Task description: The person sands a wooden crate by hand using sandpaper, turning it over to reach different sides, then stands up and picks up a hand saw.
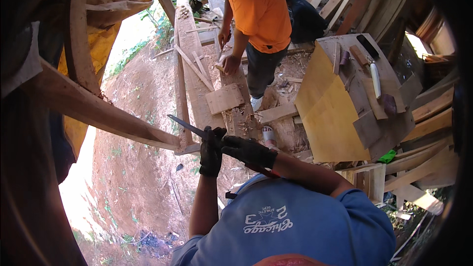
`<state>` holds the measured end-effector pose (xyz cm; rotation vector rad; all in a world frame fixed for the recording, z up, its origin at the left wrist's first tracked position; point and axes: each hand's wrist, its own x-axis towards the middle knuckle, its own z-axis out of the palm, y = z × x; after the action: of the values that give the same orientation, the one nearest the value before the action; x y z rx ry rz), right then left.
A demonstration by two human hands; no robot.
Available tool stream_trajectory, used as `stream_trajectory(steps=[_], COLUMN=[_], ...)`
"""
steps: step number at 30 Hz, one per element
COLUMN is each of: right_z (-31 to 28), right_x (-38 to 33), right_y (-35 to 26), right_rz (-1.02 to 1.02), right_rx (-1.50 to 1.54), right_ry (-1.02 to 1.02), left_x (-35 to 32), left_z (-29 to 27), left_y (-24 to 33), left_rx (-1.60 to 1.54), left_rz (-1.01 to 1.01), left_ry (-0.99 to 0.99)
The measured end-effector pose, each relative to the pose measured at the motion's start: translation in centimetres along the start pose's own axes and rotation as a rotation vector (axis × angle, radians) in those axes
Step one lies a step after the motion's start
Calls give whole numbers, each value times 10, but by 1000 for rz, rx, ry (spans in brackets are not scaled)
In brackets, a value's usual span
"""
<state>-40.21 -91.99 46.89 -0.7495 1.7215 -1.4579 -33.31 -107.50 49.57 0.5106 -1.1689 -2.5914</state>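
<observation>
My left hand [212, 153], in a dark glove, is wrapped round a long, narrow metal blade [186, 125]. The blade's tip points away to the far left. My right hand [250, 151], gloved too, comes across from the right, its fingers closed against the left hand. What those fingers hold is hidden. Beneath the right wrist a red strip [268, 172] shows, in line with the blade; I cannot tell whether the two are joined. Both hands are in the air before my blue shirt, near the corner of a wooden frame.
A co-worker in an orange shirt [258, 10] bends over a plank bench [197, 76], hands on a wood piece. A board [224, 99] lies on it. A beam [108, 111] crosses at left. On the right, a panel table [327, 113] bears tools; lumber [423, 162] is stacked beyond.
</observation>
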Motion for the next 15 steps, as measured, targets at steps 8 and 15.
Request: stream_trajectory(steps=[8, 15], right_z=[2, -24], right_x=[-7, -69], right_y=[-4, -36], right_rz=[-96, 47], right_rx=[-430, -712], right_ry=[-102, -377], left_x=[-18, -61], left_z=[-28, -137], left_y=[6, -26], left_rx=[-166, -378], left_rz=[24, 8], left_ry=[290, 761])
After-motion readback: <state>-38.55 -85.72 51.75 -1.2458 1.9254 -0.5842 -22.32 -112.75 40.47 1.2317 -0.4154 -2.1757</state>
